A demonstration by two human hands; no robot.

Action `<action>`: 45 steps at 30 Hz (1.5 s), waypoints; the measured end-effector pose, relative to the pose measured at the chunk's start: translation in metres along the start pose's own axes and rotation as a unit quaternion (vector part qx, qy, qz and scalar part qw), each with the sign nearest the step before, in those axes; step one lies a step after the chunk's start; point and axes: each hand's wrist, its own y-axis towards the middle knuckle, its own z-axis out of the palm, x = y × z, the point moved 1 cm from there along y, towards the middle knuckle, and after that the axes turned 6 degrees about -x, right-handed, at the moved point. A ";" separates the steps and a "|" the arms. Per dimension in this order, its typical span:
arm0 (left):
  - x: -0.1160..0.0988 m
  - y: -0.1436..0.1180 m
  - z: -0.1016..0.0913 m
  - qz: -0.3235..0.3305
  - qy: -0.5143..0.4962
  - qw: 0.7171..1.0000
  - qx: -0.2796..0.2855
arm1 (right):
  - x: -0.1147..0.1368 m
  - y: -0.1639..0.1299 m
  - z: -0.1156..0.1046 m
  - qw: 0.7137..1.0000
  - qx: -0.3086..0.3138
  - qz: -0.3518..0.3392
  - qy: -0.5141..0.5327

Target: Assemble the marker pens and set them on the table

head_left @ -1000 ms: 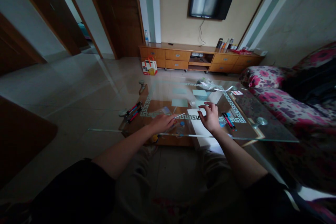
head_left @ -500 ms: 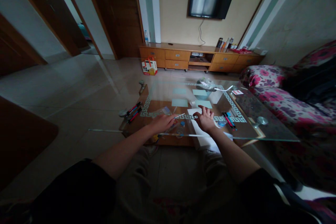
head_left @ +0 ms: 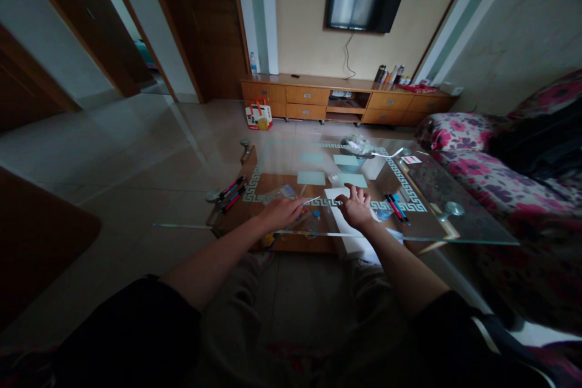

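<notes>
The left hand (head_left: 280, 213) rested on the glass surface (head_left: 454, 227), its grip closed on a thin white stick (head_left: 311, 200). The right hand (head_left: 357, 209) pressed half-curled, holding nothing, on a white paper sheet (head_left: 334, 197). The sheet looked light, limp and easily creased, best pinched at an edge.

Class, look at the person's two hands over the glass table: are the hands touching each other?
Apart. The head view shows the left hand and the right hand resting separately on the glass table, with a strip of tabletop plainly visible between them.
</notes>
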 end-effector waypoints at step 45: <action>-0.004 0.003 -0.005 -0.012 -0.147 0.989 -0.030 | 0.077 -0.013 -0.016 0.952 0.017 -0.217 0.217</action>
